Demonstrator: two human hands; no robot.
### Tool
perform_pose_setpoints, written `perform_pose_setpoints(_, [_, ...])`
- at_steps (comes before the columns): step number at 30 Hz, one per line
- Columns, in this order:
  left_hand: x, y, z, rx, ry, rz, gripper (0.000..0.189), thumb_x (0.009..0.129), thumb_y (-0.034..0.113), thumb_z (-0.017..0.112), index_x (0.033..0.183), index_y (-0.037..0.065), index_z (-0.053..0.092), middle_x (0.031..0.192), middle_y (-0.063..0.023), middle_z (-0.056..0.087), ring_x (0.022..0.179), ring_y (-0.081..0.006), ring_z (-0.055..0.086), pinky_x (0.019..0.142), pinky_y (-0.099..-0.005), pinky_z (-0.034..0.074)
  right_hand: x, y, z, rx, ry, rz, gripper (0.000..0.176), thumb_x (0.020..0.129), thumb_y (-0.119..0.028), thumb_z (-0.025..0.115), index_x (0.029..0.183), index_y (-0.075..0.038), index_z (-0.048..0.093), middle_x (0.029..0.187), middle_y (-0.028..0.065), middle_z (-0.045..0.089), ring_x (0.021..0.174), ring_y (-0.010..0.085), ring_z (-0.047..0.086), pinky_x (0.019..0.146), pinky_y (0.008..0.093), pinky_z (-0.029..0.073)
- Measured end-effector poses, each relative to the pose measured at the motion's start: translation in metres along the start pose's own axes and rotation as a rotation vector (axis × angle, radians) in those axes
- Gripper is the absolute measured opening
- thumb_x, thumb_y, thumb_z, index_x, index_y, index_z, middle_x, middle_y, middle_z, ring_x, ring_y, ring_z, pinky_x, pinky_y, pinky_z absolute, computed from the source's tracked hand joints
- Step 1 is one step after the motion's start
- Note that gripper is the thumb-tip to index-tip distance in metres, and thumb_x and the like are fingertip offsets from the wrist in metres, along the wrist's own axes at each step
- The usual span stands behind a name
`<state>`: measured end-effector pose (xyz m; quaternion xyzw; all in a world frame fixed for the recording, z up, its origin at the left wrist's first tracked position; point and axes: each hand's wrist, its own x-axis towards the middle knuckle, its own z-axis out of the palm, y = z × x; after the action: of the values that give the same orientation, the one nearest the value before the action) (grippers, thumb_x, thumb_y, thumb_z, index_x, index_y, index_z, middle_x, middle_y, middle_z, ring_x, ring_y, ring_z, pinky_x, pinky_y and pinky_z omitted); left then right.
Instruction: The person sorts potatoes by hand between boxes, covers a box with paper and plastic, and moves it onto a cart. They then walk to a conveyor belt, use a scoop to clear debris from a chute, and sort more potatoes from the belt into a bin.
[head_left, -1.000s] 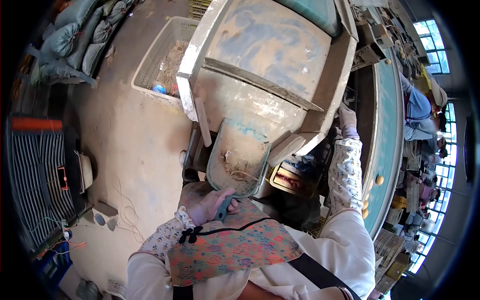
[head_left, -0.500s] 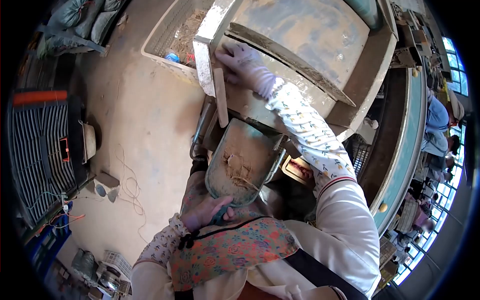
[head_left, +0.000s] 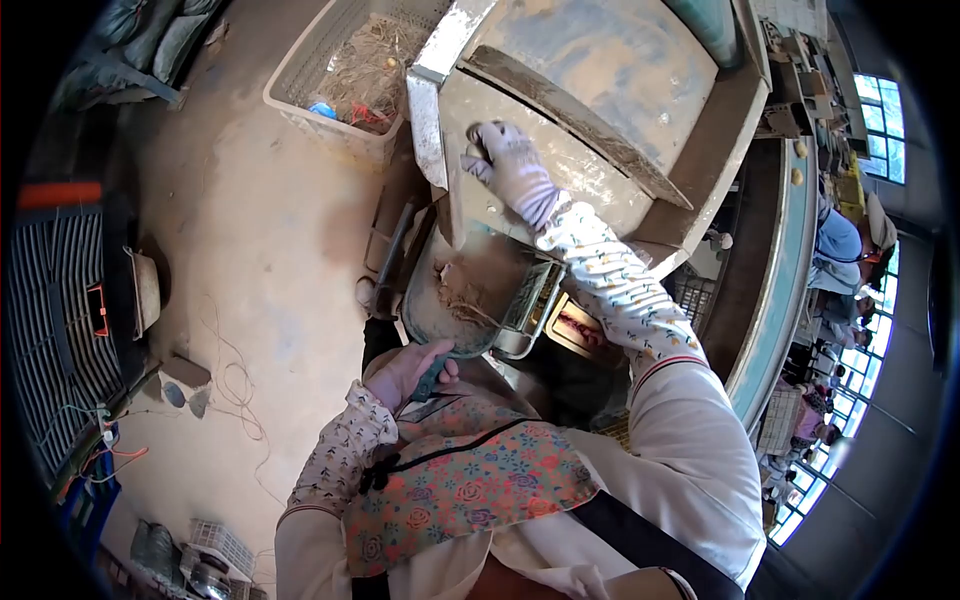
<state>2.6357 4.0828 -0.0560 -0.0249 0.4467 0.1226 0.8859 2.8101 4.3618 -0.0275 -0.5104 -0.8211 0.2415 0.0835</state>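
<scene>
My left hand (head_left: 408, 372) is closed around the green handle of a dustpan (head_left: 450, 325). Brown dirt and dry scraps lie in the pan, which sits under the near lip of a dusty metal chute (head_left: 590, 200). Over the chute's floor is my right hand (head_left: 512, 165), in a pale glove, its fingers curled and the thumb below them. A small brownish shape shows at its fingertips; I cannot tell what it is. A narrow wooden strip (head_left: 452, 215) stands at the chute's left edge, just above the pan.
A plastic crate (head_left: 290, 95) of dry roots and scraps stands left of the chute. To the right runs a long conveyor (head_left: 765, 290), with people seated beyond it. A loose cord (head_left: 235, 400) lies on the floor, near a slatted dark panel (head_left: 65, 300).
My right hand has drawn back from the chute's left corner towards the middle, and its fingers have curled. My left hand keeps its grip while the dustpan has shifted slightly left and down.
</scene>
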Motion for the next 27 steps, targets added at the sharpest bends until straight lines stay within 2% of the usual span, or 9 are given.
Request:
perform_pose_setpoints(4, [-0.008, 0.016, 0.011, -0.068, 0.015, 0.009, 0.036, 0.096, 0.034, 0.054, 0.083, 0.001, 0.062, 0.071, -0.0044, 0.060, 0.068, -0.0173, 0.061, 0.073, -0.0331, 0.056, -0.027, 0.004, 0.013, -0.133, 0.250, -0.145, 0.038, 0.080, -0.020, 0.069, 0.114, -0.009, 0.058, 0.109, 0.0159, 0.054, 0.106, 0.0320, 0.050, 0.094, 0.0453, 0.039])
perform_pose_setpoints(7, [-0.011, 0.019, 0.011, -0.062, 0.010, 0.069, 0.034, 0.096, 0.033, 0.055, 0.087, 0.001, 0.062, 0.076, -0.0039, 0.060, 0.069, -0.0165, 0.061, 0.076, -0.0332, 0.056, -0.025, 0.015, 0.012, -0.078, 0.315, -0.260, 0.040, 0.076, -0.017, 0.069, 0.114, -0.008, 0.057, 0.103, 0.0129, 0.056, 0.101, 0.0311, 0.052, 0.088, 0.0430, 0.043])
perform_pose_setpoints(11, [0.002, 0.019, 0.006, -0.072, 0.004, 0.022, 0.031, 0.096, 0.031, 0.054, 0.091, 0.002, 0.062, 0.081, -0.0044, 0.061, 0.069, -0.0147, 0.060, 0.083, -0.0345, 0.055, 0.018, 0.043, -0.002, -0.191, 0.633, -0.419, 0.033, 0.079, -0.018, 0.066, 0.109, -0.008, 0.059, 0.092, 0.0114, 0.058, 0.088, 0.0306, 0.056, 0.078, 0.0430, 0.047])
perform_pose_setpoints(12, [0.006, 0.019, 0.004, -0.077, 0.015, -0.016, 0.030, 0.096, 0.031, 0.054, 0.092, 0.002, 0.062, 0.082, -0.0047, 0.061, 0.069, -0.0143, 0.060, 0.085, -0.0350, 0.055, 0.024, 0.043, -0.007, -0.253, 0.482, -0.304, 0.032, 0.077, -0.017, 0.068, 0.107, -0.008, 0.060, 0.093, 0.0100, 0.058, 0.088, 0.0303, 0.056, 0.076, 0.0436, 0.047])
perform_pose_setpoints(16, [0.029, 0.011, -0.007, -0.115, -0.096, 0.098, 0.029, 0.097, 0.030, 0.053, 0.090, 0.003, 0.061, 0.080, -0.0053, 0.061, 0.065, -0.0145, 0.059, 0.089, -0.0378, 0.053, 0.026, 0.029, -0.001, -0.322, 0.755, -0.434, 0.038, 0.072, -0.014, 0.068, 0.110, -0.009, 0.060, 0.105, 0.0093, 0.058, 0.098, 0.0273, 0.057, 0.082, 0.0447, 0.047])
perform_pose_setpoints(17, [0.034, 0.007, -0.013, -0.123, -0.103, 0.113, 0.029, 0.097, 0.030, 0.053, 0.090, 0.003, 0.061, 0.080, -0.0057, 0.061, 0.065, -0.0145, 0.059, 0.090, -0.0385, 0.053, 0.020, 0.014, -0.005, -0.341, 0.676, -0.450, 0.041, 0.077, -0.012, 0.062, 0.118, -0.006, 0.058, 0.114, 0.0122, 0.057, 0.110, 0.0281, 0.054, 0.097, 0.0488, 0.040])
perform_pose_setpoints(19, [0.037, -0.001, -0.013, -0.128, -0.108, 0.121, 0.029, 0.097, 0.029, 0.053, 0.091, 0.003, 0.061, 0.081, -0.0064, 0.062, 0.065, -0.0145, 0.059, 0.090, -0.0397, 0.053, 0.024, -0.002, -0.002, -0.428, 0.462, -0.455, 0.041, 0.078, -0.010, 0.057, 0.120, -0.006, 0.057, 0.121, 0.0123, 0.055, 0.119, 0.0284, 0.050, 0.105, 0.0521, 0.032])
perform_pose_setpoints(22, [0.032, 0.017, -0.003, -0.086, -0.125, 0.132, 0.027, 0.098, 0.028, 0.052, 0.095, 0.003, 0.061, 0.084, -0.0081, 0.062, 0.070, -0.0145, 0.060, 0.092, -0.0408, 0.052, 0.046, -0.005, 0.021, -0.506, 0.413, -0.337, 0.039, 0.083, -0.014, 0.049, 0.120, -0.006, 0.059, 0.131, 0.0093, 0.053, 0.127, 0.0265, 0.043, 0.112, 0.0531, 0.023])
perform_pose_setpoints(27, [0.025, 0.023, 0.006, -0.048, -0.163, 0.238, 0.026, 0.099, 0.027, 0.049, 0.099, 0.003, 0.060, 0.085, -0.0087, 0.062, 0.071, -0.0149, 0.060, 0.095, -0.0423, 0.050, -0.019, 0.014, 0.022, -0.518, 0.112, -0.564, 0.049, 0.080, -0.023, 0.053, 0.127, -0.006, 0.054, 0.136, 0.0090, 0.050, 0.132, 0.0261, 0.040, 0.113, 0.0529, 0.021])
